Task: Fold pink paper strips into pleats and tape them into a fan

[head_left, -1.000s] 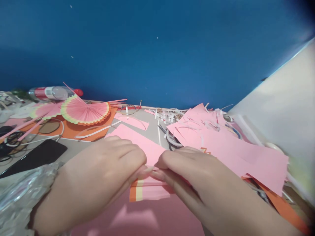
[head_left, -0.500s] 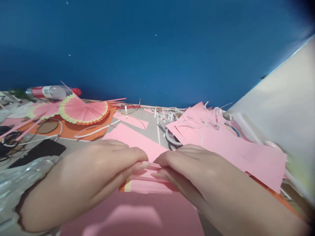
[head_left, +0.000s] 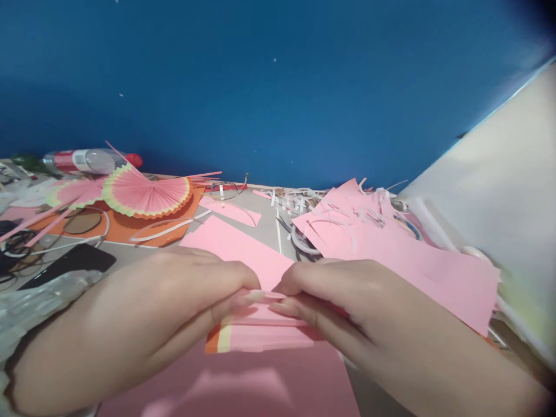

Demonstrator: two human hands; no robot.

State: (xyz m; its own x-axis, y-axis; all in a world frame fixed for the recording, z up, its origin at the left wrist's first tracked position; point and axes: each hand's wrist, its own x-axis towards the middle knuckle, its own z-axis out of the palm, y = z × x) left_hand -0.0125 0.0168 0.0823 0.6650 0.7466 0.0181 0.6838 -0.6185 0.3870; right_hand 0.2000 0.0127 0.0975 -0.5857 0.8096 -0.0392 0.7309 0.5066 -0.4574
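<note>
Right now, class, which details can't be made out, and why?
All in the head view:
Folded pink paper: right end hidden by the right hand.
Black phone: partly covered by the clear bracelet.
That bracelet: cut off by the left edge.
Bottle label: print too small.

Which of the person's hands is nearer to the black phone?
Left. The left hand is to the right of the black phone; the right hand is farther right, beyond the left hand.
</note>
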